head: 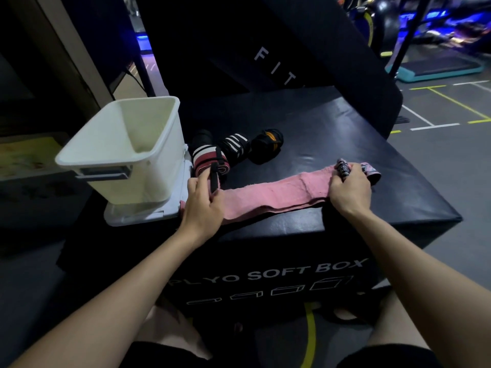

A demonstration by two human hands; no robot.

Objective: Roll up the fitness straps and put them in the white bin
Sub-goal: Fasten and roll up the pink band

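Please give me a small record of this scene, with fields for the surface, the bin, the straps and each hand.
surface: black plyo soft box
white bin: on the box's left edge, looks empty
pink strap: flat, stretched across the box front
other straps: bundled beside the bin
left hand: rests on the pink strap's left end
right hand: grips the right end, starting a roll

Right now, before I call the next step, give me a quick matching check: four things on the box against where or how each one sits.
Things:
1. white bin
2. pink strap
3. orange-trimmed wrap
4. left hand

States:
A. rolled, farthest right of the wraps
B. laid out flat between both hands
C. left edge of the box, nothing visible inside
D. pressing on the strap's left end

Pairs: 1-C, 2-B, 3-A, 4-D
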